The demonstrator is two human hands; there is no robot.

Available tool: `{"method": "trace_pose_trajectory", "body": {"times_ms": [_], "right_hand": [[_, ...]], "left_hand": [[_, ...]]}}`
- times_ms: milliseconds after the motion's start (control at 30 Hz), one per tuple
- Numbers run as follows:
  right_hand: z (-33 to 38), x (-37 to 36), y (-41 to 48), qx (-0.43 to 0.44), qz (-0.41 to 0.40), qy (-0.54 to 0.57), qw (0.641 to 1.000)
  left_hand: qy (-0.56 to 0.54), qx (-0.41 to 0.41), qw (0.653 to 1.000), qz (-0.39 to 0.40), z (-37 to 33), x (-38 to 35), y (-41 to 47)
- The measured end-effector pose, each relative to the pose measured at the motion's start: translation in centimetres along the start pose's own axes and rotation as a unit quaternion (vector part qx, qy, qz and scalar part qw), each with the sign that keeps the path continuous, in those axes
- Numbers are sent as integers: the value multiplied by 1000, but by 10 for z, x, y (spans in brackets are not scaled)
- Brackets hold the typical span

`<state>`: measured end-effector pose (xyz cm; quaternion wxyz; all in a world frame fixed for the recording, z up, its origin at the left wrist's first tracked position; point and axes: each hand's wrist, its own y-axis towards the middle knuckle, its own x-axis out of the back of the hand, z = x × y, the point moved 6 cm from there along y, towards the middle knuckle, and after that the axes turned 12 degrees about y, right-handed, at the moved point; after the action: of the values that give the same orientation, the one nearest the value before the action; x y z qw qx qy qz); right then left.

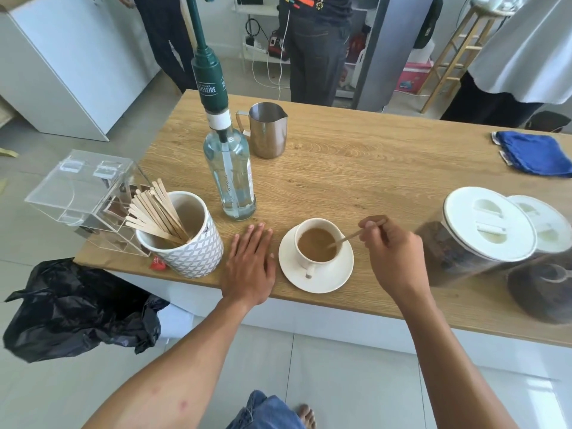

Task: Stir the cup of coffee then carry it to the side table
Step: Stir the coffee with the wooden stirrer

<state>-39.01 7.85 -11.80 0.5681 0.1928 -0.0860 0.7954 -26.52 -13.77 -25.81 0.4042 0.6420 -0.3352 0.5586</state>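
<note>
A white cup of milky coffee (315, 243) stands on a white saucer (335, 274) near the front edge of the wooden counter (371, 168). Its handle points toward me. My right hand (393, 255) is to the right of the cup and pinches a thin wooden stir stick (351, 236), whose lower end dips into the coffee. My left hand (249, 264) lies flat on the counter just left of the saucer, fingers spread, holding nothing.
A patterned holder of stir sticks (182, 239) and a clear acrylic box (83, 193) stand at the left. A syrup bottle with a green pump (230, 168) and a steel pitcher (267, 130) are behind the cup. Two lidded jars (483, 236) sit right, a blue cloth (535, 153) beyond. People stand behind the counter.
</note>
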Motion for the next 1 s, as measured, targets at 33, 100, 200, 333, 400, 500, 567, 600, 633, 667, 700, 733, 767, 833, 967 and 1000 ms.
{"method": "trace_pose_trajectory", "body": {"times_ms": [33, 100, 200, 333, 400, 500, 567, 600, 633, 667, 700, 733, 767, 833, 967, 1000], "right_hand": [[2, -3, 0, 4, 15, -2, 1000], [3, -11, -2, 3, 50, -10, 999], [2, -6, -1, -3, 26, -14, 1000], [4, -9, -2, 4, 32, -5, 999], [1, -13, -6, -5, 51, -11, 999], [-1, -3, -5, -16, 14, -10, 1000], [0, -1, -4, -14, 7, 1, 1000], [1, -4, -4, -11, 18, 1, 1000], [2, -7, -5, -9, 32, -4, 999], [1, -9, -7, -11, 42, -7, 999], [0, -9, -7, -14, 43, -8, 999], [-1, -6, -6, -18, 35, -7, 999], [-2, -3, -5, -22, 20, -3, 1000], [-2, 0, -3, -16, 4, 3, 1000], [-5, -7, -8, -18, 37, 0, 999], [-5, -6, -9, -18, 27, 0, 999]], "left_hand": [[0, 0, 1000, 0, 0, 0, -1], [-1, 0, 1000, -2, 1, 1, -1], [-4, 0, 1000, -1, -1, 1, -1], [-2, -1, 1000, 4, 0, 0, 0], [-3, 0, 1000, 4, 0, 0, -1], [-4, 1, 1000, 2, -1, 1, -2], [-3, -1, 1000, 0, 0, 1, -1], [-4, 0, 1000, 0, 1, 0, -1], [-6, 1, 1000, 0, 1, 0, -1], [-9, 2, 1000, -2, 1, 0, -1], [-11, 3, 1000, -3, 1, 0, -1], [-13, 3, 1000, -5, 0, 0, -1], [-13, 2, 1000, -6, 0, 0, -1], [-13, 2, 1000, -7, 1, -1, -1], [-12, 3, 1000, -5, 1, -1, 0], [-13, 3, 1000, -7, 0, 0, -1]]}}
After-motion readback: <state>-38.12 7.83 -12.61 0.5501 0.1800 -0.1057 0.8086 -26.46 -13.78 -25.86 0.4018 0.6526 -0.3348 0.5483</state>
